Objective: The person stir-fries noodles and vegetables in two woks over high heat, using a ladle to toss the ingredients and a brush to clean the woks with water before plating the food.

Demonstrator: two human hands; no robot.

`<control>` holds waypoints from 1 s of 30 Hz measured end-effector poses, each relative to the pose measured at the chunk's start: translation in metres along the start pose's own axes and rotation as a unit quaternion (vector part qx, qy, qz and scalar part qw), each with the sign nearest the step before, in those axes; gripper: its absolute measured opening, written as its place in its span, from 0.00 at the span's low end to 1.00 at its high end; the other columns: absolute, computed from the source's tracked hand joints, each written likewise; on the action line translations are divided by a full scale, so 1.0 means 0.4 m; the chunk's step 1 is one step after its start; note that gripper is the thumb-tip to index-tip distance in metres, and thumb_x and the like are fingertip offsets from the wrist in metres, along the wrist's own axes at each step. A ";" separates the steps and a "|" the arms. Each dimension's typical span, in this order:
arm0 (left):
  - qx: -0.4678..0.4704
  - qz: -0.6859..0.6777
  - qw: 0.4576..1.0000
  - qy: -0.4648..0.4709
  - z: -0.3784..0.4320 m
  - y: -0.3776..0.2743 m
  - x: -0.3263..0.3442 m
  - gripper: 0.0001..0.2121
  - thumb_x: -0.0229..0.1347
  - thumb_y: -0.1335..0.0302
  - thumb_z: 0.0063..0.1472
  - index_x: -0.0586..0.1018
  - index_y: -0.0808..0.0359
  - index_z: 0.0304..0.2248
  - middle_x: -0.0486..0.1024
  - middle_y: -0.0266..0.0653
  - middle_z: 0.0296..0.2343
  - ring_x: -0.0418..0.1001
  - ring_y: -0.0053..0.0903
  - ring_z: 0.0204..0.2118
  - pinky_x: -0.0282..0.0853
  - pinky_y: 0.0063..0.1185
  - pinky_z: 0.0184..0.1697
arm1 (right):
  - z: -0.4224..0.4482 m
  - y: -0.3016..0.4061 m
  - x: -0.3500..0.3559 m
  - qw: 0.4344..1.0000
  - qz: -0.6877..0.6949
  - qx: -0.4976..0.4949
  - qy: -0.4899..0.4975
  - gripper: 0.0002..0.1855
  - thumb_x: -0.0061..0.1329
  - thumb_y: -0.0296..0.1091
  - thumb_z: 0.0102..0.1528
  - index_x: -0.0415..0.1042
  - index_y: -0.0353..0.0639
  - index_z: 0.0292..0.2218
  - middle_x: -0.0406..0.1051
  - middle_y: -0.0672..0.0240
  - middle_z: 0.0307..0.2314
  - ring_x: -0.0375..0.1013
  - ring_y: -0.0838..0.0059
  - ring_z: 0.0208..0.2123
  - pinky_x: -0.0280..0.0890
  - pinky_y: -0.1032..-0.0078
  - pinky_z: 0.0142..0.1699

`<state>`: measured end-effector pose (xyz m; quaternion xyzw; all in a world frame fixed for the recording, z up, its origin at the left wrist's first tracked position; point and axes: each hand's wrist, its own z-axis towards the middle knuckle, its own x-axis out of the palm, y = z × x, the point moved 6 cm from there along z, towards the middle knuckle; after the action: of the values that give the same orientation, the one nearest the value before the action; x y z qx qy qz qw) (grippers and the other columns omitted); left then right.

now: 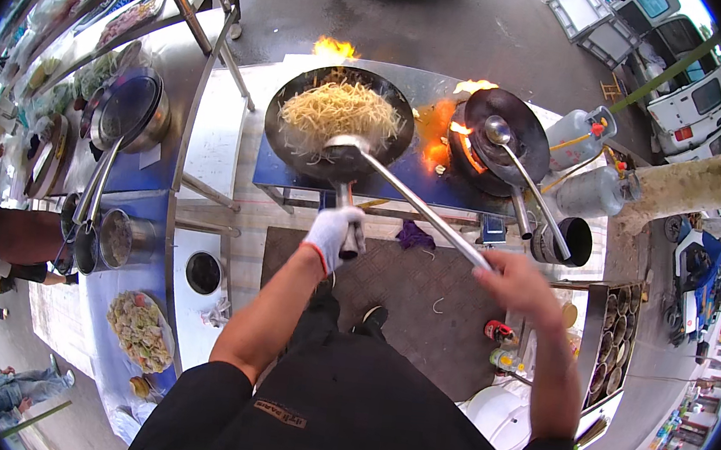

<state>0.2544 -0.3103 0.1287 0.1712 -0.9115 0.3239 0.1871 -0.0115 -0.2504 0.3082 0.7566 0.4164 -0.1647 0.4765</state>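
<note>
My left hand [335, 237], in a white knit glove with a red cuff, is wrapped around the handle of a large black wok [275, 117]. Pale noodle-like strips [339, 109] are heaped in the wok, with a little steam around them. My bare right hand [519, 284], blurred, grips the end of a long-handled steel ladle [424, 211]. The ladle's bowl rests against the near side of the heap, inside the wok. Flames [335, 49] rise behind the wok's far rim.
A second wok [522, 120] on the right burner holds another ladle [497, 131], with fire [467, 147] at its left side. Gas cylinders [577, 139] stand beyond it. On the left, a steel table [141, 179] carries pans, pots [125, 240] and a plate of chopped food [140, 331]. A spice rack [611, 344] stands right.
</note>
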 end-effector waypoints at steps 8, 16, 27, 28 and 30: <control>0.011 0.075 0.997 -0.030 -0.024 0.201 -0.034 0.05 0.54 0.75 0.52 0.71 0.66 0.26 0.68 0.35 0.15 0.68 0.26 0.13 0.68 0.26 0.15 | 0.162 -0.070 0.305 0.967 -0.196 0.058 -0.150 0.23 0.44 0.46 0.59 0.63 0.41 0.50 0.73 0.50 0.28 0.75 0.46 0.29 0.70 0.54 0.36; 0.038 -0.013 0.999 -0.015 0.108 -0.031 -0.022 0.07 0.54 0.73 0.56 0.71 0.64 0.23 0.68 0.36 0.15 0.67 0.25 0.14 0.67 0.25 0.17 | 0.019 -0.078 0.292 0.981 0.034 -0.036 -0.190 0.16 0.50 0.40 0.56 0.70 0.42 0.44 0.73 0.49 0.26 0.74 0.46 0.30 0.66 0.57 0.34; 0.009 0.057 0.998 0.000 0.239 -0.041 -0.084 0.06 0.55 0.73 0.55 0.74 0.68 0.25 0.69 0.39 0.15 0.67 0.29 0.12 0.67 0.28 0.16 | 0.535 0.062 0.306 0.969 -0.028 -0.043 -0.240 0.17 0.43 0.47 0.59 0.66 0.44 0.42 0.73 0.49 0.25 0.73 0.43 0.31 0.65 0.51 0.36; 0.001 0.060 0.998 0.003 0.239 -0.043 -0.095 0.06 0.55 0.74 0.55 0.73 0.67 0.25 0.69 0.38 0.15 0.67 0.28 0.12 0.67 0.27 0.16 | 0.532 0.061 0.313 0.978 -0.048 -0.038 -0.199 0.17 0.43 0.47 0.59 0.66 0.44 0.43 0.73 0.50 0.26 0.73 0.44 0.32 0.65 0.52 0.37; -0.005 0.067 0.998 0.013 0.233 -0.052 -0.127 0.06 0.55 0.73 0.55 0.72 0.66 0.25 0.68 0.37 0.15 0.67 0.27 0.13 0.67 0.27 0.16 | 0.482 0.033 0.303 0.989 -0.088 -0.025 -0.116 0.18 0.43 0.47 0.59 0.65 0.45 0.44 0.74 0.51 0.28 0.73 0.46 0.34 0.66 0.52 0.39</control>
<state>0.2860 -0.3769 0.0496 0.1048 -0.9201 0.3330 0.1778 0.0999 -0.3611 0.1429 0.6807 0.4269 -0.2821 0.5242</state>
